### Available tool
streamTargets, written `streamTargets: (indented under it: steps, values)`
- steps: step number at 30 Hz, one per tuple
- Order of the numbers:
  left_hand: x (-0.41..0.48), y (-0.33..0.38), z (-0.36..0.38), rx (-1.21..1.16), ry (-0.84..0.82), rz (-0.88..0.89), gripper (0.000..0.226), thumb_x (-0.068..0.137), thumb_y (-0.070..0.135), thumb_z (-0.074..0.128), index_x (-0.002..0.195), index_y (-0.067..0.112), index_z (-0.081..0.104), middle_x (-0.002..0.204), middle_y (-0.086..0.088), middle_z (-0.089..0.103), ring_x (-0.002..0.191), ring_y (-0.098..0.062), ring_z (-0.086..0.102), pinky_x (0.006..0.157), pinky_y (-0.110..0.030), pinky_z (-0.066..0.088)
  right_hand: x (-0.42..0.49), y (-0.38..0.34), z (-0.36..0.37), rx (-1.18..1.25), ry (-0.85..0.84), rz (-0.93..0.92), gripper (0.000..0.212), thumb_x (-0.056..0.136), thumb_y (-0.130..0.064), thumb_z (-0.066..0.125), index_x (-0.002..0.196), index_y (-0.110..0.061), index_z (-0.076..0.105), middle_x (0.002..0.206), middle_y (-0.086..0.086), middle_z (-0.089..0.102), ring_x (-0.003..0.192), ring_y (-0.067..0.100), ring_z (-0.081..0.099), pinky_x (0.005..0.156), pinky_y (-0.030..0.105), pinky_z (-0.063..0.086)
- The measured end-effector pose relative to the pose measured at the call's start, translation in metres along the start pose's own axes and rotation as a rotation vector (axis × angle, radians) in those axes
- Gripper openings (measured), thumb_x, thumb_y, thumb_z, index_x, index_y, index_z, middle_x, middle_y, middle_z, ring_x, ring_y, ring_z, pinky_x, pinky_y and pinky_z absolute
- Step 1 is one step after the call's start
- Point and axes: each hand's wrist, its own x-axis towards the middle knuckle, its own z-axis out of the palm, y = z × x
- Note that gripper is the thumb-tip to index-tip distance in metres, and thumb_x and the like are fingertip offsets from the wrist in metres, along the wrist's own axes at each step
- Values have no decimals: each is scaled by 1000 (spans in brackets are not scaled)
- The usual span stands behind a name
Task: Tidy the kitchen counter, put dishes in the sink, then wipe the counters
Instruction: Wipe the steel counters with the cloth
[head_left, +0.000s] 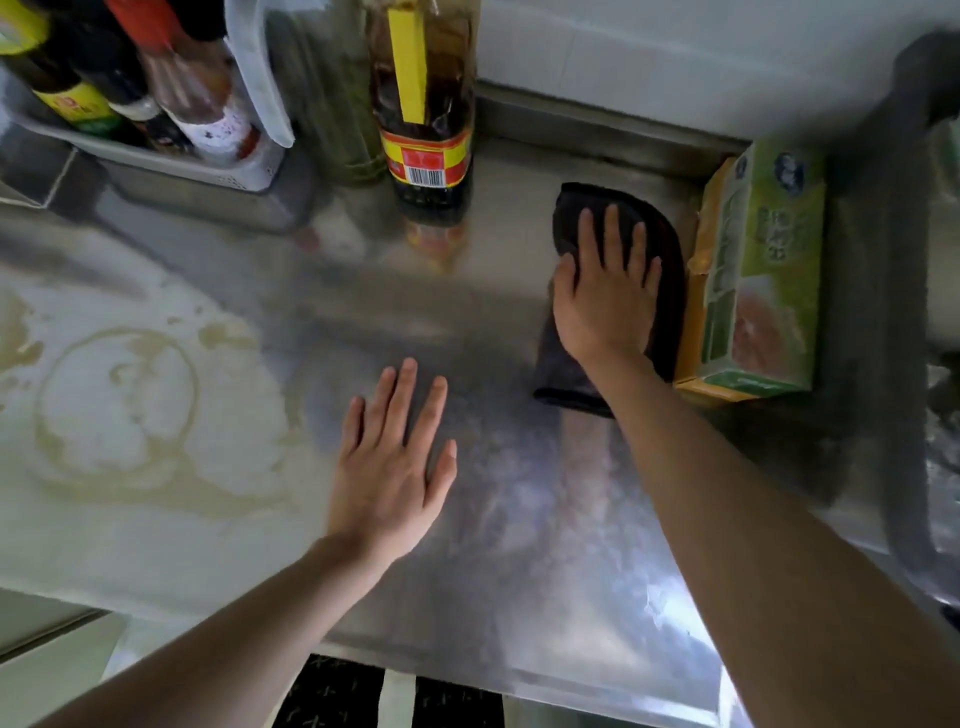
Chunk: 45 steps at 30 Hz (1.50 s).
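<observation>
The right arm reaches forward from the lower right, nearly straight. The right hand (605, 306) lies palm down, with its fingers straight and a little spread. It presses flat on a dark cloth (670, 301), curling round nothing. The cloth is under the palm and fingers. It shows past the fingertips, along the little-finger side, and back beside the wrist, where a folded edge sticks out.

The left arm comes in from the lower left, angled toward the middle. The left hand (389, 467) is also palm down and open, with straight fingers slightly fanned. It sits low over the steel counter (519, 519), but I cannot tell whether it touches the surface. It holds nothing and is well apart from the cloth, which lies ahead of it and to its right.

A brown ring stain (119, 410) marks the counter to the left of the left hand. A green and yellow box (753, 275) stands just right of the right hand, against the edge of the cloth. An oil bottle (423, 104) stands ahead, between the two hands. Farther left of it is a tray (182, 171) of bottles.
</observation>
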Motion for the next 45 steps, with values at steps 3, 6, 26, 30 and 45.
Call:
streamTargets:
  steps: [3, 6, 26, 30, 45]
  values:
    - [0, 0, -2, 16, -12, 2, 57, 95, 41, 21, 143, 13, 26, 151, -17, 24, 139, -32, 23, 108, -45, 16, 0, -6, 0, -8, 8, 7, 53, 100, -38, 19, 150, -23, 13, 158, 5, 9, 145, 30, 4, 115, 48, 6]
    - [0, 0, -4, 22, -40, 3, 57, 96, 43, 12, 144, 14, 24, 152, -17, 22, 140, -31, 21, 109, -45, 14, -37, -15, 3, -18, 2, -180, 53, 98, -37, 21, 148, -21, 20, 156, 5, 18, 143, 33, 14, 113, 50, 14]
    - [-2, -1, 2, -41, 30, 2, 57, 94, 41, 28, 144, 15, 26, 153, -14, 20, 141, -28, 16, 110, -45, 15, 26, -54, 4, -58, -71, -282, 53, 98, -37, 22, 149, -26, 13, 158, 1, 9, 145, 28, 5, 115, 47, 7]
    - [-3, 1, -8, -102, 52, -21, 51, 93, 36, 33, 137, 11, 40, 148, -13, 34, 137, -26, 29, 109, -47, 27, -39, -68, 10, -58, -97, -430, 54, 96, -37, 20, 148, -23, 23, 156, 4, 20, 142, 34, 17, 112, 51, 17]
    - [-130, -134, -11, -127, 154, -456, 51, 90, 28, 27, 132, 3, 41, 144, -19, 36, 131, -35, 34, 103, -50, 28, -108, -91, 20, -89, -97, -459, 54, 94, -39, 23, 145, -25, 30, 154, 2, 26, 140, 31, 24, 110, 49, 23]
